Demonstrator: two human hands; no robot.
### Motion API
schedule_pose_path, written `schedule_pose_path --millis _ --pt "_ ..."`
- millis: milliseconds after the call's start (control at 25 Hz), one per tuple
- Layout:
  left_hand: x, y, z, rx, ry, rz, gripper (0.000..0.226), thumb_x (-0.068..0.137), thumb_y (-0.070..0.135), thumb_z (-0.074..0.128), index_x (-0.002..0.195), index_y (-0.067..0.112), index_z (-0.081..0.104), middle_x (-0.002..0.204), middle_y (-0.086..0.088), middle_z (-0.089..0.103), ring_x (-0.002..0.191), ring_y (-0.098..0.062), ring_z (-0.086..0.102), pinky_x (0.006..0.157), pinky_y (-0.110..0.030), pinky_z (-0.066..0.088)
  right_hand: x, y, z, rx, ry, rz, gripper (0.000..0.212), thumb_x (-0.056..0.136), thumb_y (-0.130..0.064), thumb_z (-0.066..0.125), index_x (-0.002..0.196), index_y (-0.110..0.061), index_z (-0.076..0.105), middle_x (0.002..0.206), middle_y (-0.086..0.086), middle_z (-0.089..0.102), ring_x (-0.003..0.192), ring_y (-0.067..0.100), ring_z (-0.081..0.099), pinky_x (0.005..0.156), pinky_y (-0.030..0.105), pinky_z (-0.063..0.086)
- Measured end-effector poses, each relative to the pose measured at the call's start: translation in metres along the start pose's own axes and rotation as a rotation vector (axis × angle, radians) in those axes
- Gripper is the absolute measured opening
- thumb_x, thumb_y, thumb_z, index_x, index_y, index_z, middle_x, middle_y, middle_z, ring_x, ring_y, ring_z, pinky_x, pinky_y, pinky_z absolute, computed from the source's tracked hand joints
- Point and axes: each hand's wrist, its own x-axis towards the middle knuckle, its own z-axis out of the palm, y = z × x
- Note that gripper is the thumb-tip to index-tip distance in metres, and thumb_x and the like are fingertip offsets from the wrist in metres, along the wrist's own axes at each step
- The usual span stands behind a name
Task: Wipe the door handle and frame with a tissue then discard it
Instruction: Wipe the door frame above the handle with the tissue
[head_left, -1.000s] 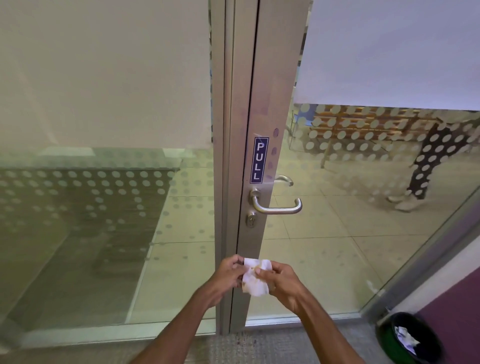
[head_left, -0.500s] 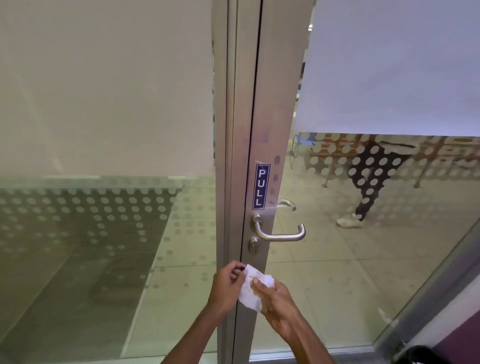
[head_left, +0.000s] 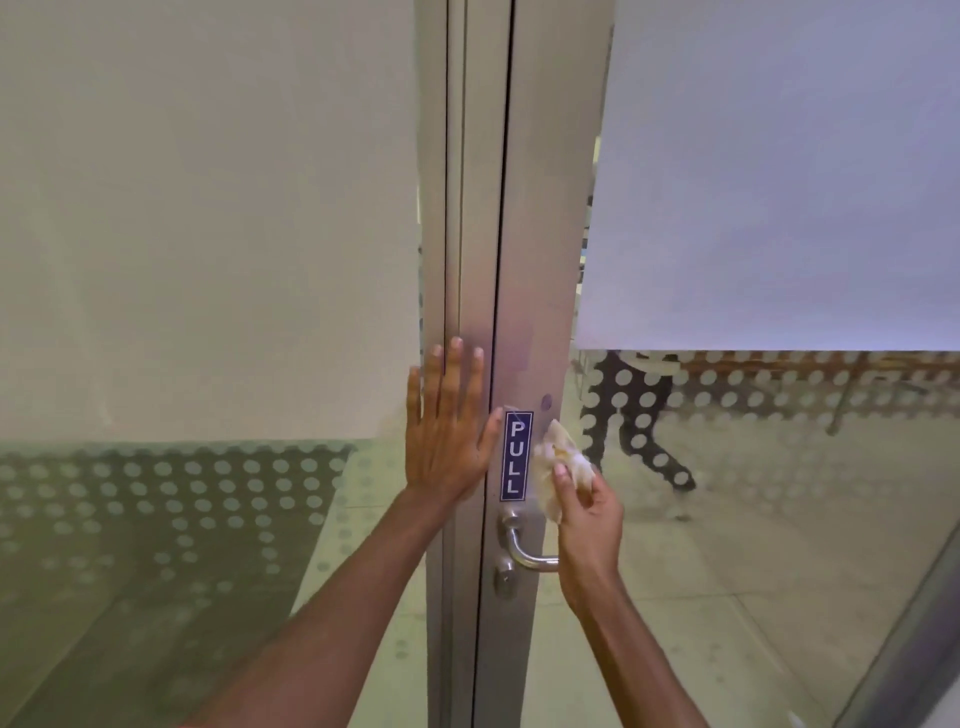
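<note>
Left hand (head_left: 448, 435): palm flat against the metal door frame (head_left: 462, 208), fingers straight and spread a little, holding nothing; thumb tip reaches toward the left edge of the PULL sticker (head_left: 516, 456). Right hand (head_left: 589, 519): fingers curled closed around a crumpled white tissue (head_left: 558, 464), thumb on top of the wad. The tissue is pressed against the door's metal edge just right of the sticker and above the door handle (head_left: 522, 545). The right wrist covers the outer end of the handle, so only the base plate and the curved neck show. A keyhole (head_left: 505, 578) sits just below the handle; detail is blurred. Whether the tissue touches the sticker itself cannot be told. Glass panels (head_left: 208, 260) on both sides carry frosted film with a dotted band lower down. Beyond the right pane, through the dots, a person's dark-clad legs (head_left: 641, 415) show on a tiled floor (head_left: 727, 545); the upper body is hidden by the frosting.
</note>
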Motion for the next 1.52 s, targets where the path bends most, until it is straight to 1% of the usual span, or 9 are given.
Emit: schedule_pose_path --millis 200,360,440,600,800,960,1160,1320,1520 --pt "0.023 -0.008 0.019 0.052 0.023 0.017 0.066 0.102 0.049 0.014 0.154 0.015 -0.008 0.161 -0.005 -0.017 0.15 -0.025 -0.004 0.121 -0.047 -0.006 0.036 -0.011 0.018 -0.425 0.062 -0.56 0.066 0.081 0.021 0.047 0.136 -0.015 0.051 0.142 0.001 0.051 0.137 0.008 0.039 0.11 0.026 0.036" --pt "0.022 -0.01 0.031 0.082 0.075 0.013 0.065 0.103 0.047 0.014 0.154 0.013 -0.008 0.161 -0.005 -0.018 0.15 -0.023 -0.009 0.12 -0.05 -0.008 0.07 0.021 0.026 -0.902 -0.076 -0.884 0.071 0.081 0.021 0.038 0.145 -0.009 0.035 0.154 0.008 0.03 0.146 0.02 0.018 0.117 0.045 0.026" --pt "0.022 -0.01 0.033 0.102 0.097 0.013 0.065 0.103 0.046 0.014 0.154 0.012 -0.008 0.161 -0.005 -0.017 0.149 -0.023 -0.01 0.12 -0.051 -0.007 0.074 0.044 0.02 -1.058 -0.142 -0.93 0.072 0.081 0.016 0.033 0.149 -0.007 0.023 0.159 0.009 0.016 0.148 0.023 0.01 0.119 0.043 0.02" --pt "0.022 -0.01 0.035 0.105 0.121 0.031 0.065 0.103 0.046 0.015 0.153 0.012 -0.009 0.161 -0.005 -0.019 0.149 -0.023 -0.011 0.12 -0.051 -0.007 0.078 0.067 -0.002 -1.322 -0.21 -1.006 0.087 0.077 0.007 0.051 0.151 -0.004 0.006 0.161 0.012 -0.007 0.148 0.028 0.003 0.122 0.04 0.006" --pt "0.022 -0.01 0.035 0.095 0.141 0.031 0.065 0.104 0.047 0.015 0.153 0.013 -0.01 0.16 -0.005 -0.019 0.149 -0.022 -0.012 0.12 -0.05 -0.009 0.095 0.049 0.015 -1.259 -0.22 -1.112 0.069 0.087 0.003 0.04 0.148 -0.002 0.01 0.16 0.011 -0.008 0.147 0.028 0.004 0.121 0.043 0.009" --pt "0.022 -0.011 0.034 0.091 0.145 0.039 0.065 0.103 0.047 0.015 0.153 0.013 -0.01 0.16 -0.004 -0.021 0.149 -0.022 -0.013 0.12 -0.05 -0.009 0.089 0.07 -0.022 -1.384 -0.422 -1.191 0.09 0.079 0.008 0.055 0.151 -0.006 0.004 0.161 0.011 -0.005 0.147 0.028 0.012 0.12 0.042 0.016" --pt "0.021 -0.011 0.034 0.092 0.137 0.032 0.064 0.103 0.048 0.012 0.153 0.014 -0.011 0.16 -0.004 -0.021 0.149 -0.022 -0.013 0.119 -0.05 -0.009 0.095 0.051 0.001 -1.296 -0.242 -1.06 0.079 0.082 0.007 0.056 0.148 -0.001 0.012 0.158 0.018 0.007 0.147 0.03 0.01 0.12 0.043 0.015" --pt "0.022 -0.011 0.034 0.105 0.149 0.038 0.064 0.103 0.046 0.013 0.153 0.013 -0.01 0.16 -0.005 -0.021 0.149 -0.022 -0.014 0.12 -0.05 -0.01 0.082 0.067 -0.004 -1.358 -0.387 -1.136 0.084 0.073 0.008 0.051 0.148 -0.002 0.015 0.159 0.017 0.008 0.147 0.03 0.012 0.119 0.045 0.02" --pt "0.022 -0.011 0.035 0.1 0.157 0.038 0.064 0.104 0.046 0.014 0.153 0.013 -0.009 0.16 -0.004 -0.022 0.149 -0.021 -0.014 0.119 -0.05 -0.009 0.083 0.049 0.025 -1.28 -0.258 -1.064 0.074 0.082 0.006 0.05 0.147 0.0 0.017 0.156 0.02 0.014 0.147 0.028 0.01 0.12 0.043 0.014"
